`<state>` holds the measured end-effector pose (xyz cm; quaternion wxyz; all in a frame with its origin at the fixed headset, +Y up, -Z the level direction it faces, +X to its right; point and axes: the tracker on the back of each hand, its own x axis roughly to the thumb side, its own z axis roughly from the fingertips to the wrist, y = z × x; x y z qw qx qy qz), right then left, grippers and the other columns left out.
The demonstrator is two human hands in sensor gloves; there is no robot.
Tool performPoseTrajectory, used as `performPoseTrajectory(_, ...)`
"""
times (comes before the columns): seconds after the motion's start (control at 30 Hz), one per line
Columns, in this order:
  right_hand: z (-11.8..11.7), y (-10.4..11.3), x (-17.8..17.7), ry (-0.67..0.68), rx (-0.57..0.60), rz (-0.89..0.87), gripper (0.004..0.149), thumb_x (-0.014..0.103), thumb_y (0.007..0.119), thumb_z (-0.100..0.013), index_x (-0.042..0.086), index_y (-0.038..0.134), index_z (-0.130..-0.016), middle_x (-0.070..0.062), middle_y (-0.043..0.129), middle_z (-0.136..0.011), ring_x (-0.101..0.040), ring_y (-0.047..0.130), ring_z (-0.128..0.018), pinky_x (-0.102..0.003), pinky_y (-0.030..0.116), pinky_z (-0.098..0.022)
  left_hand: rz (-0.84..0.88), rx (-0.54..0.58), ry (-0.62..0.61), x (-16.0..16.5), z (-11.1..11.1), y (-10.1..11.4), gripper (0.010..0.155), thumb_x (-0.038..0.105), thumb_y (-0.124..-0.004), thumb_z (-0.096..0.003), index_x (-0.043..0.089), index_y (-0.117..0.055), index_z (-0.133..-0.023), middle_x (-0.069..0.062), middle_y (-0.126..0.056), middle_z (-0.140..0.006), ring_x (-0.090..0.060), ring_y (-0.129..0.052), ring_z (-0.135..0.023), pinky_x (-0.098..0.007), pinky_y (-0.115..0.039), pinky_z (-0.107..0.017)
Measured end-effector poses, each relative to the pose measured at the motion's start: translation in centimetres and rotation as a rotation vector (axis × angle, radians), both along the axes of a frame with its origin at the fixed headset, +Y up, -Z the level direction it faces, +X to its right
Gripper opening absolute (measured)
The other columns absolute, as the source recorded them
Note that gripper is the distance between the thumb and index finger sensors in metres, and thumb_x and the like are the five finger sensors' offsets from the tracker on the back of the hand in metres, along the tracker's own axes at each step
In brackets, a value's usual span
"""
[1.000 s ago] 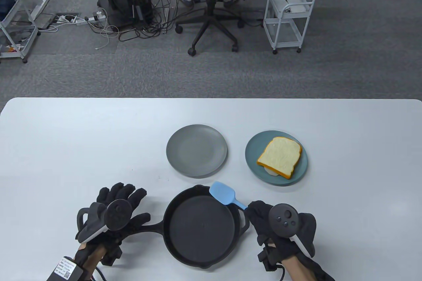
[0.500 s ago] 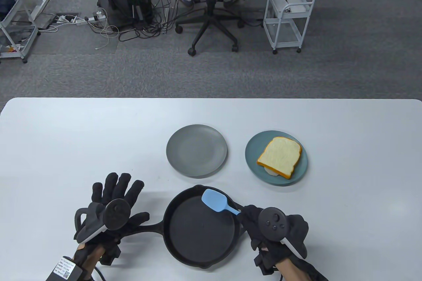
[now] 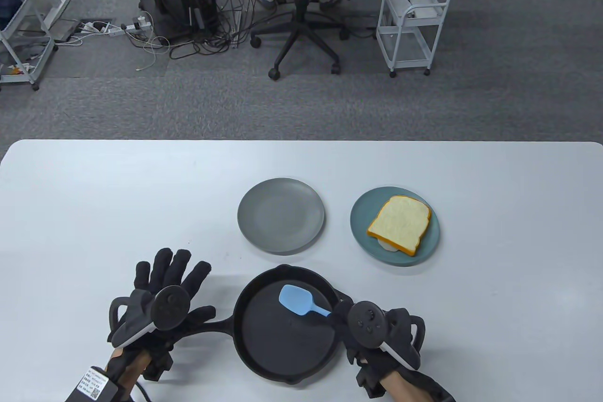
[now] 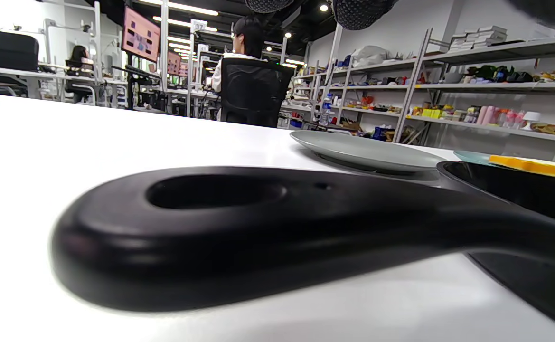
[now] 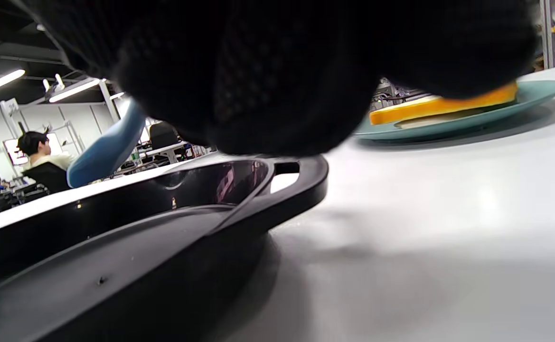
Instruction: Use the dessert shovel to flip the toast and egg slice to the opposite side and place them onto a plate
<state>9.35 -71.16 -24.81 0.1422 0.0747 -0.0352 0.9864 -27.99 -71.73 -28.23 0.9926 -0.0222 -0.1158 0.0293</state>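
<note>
A slice of toast [image 3: 399, 225] lies on the teal plate [image 3: 360, 232], and a white egg slice [image 3: 388, 246] peeks out under its near edge. My right hand [image 3: 346, 322] grips the handle of the blue dessert shovel [image 3: 295, 299], whose blade hovers over the inside of the black pan [image 3: 287, 340]. In the right wrist view the shovel blade [image 5: 106, 152] sits above the pan rim [image 5: 277, 190], with the toast [image 5: 443, 105] beyond. My left hand [image 3: 169, 279] is spread with straight fingers over the pan handle [image 3: 217, 325], and the left wrist view shows that handle [image 4: 258, 228] ungripped.
An empty grey plate [image 3: 281, 215] sits left of the teal plate and just beyond the pan. The white table [image 3: 94, 209] stretches left and back. Past its far edge stand an office chair [image 3: 301, 6] and a white cart [image 3: 414, 20].
My right hand has moved left and nearer, carrying the shovel blade from the pan's far right rim to over its inside. The left hand's fingers have shifted only slightly.
</note>
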Motion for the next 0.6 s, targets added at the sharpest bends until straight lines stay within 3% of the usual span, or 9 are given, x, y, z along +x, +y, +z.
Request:
performPoseTrajectory(0.23,0.6,-0.4,-2.6,0.049,0.055,0.216,0.049,0.052,0.08,-0.042,0.018,0.097,-0.073,0.009,0.108,-0.035,-0.013,0.104,-0.019,-0.035,0.088,-0.019,-0.031,-0.002,-0.011,0.5,0.1,-0.1,0.092,0.077,-0.056,-0.0263,0.045,-0.035,-0.11,-0.003,-0.026,-0.125,-0.041,-0.016,-0.116,-0.066,-0.014,-0.079)
performPoseTrajectory(0.4,0.8,-0.9,-3.7,0.063,0.033,0.3,0.049,0.054,0.079,-0.042,0.021,0.097,-0.075,0.008,0.108,-0.036,-0.014,0.104,-0.019,-0.035,0.088,-0.019,-0.046,-0.022,-0.009,0.5,0.0,-0.5,0.092,0.077,-0.056,-0.0264,0.044,-0.035,-0.11,-0.003,-0.027,-0.125,-0.042,-0.016,-0.116,-0.066,-0.015,-0.079)
performPoseTrajectory(0.6,1.4,-0.8,-4.3,0.046,0.053,0.436,0.053,0.057,0.08,-0.041,0.023,0.097,-0.078,0.004,0.109,-0.049,-0.02,0.107,-0.032,-0.039,0.088,-0.028,-0.059,-0.03,-0.016,0.8,0.0,-0.6,0.093,0.077,-0.056,-0.0266,0.043,-0.035,-0.11,-0.004,-0.026,-0.125,-0.042,-0.015,-0.115,-0.066,-0.013,-0.079)
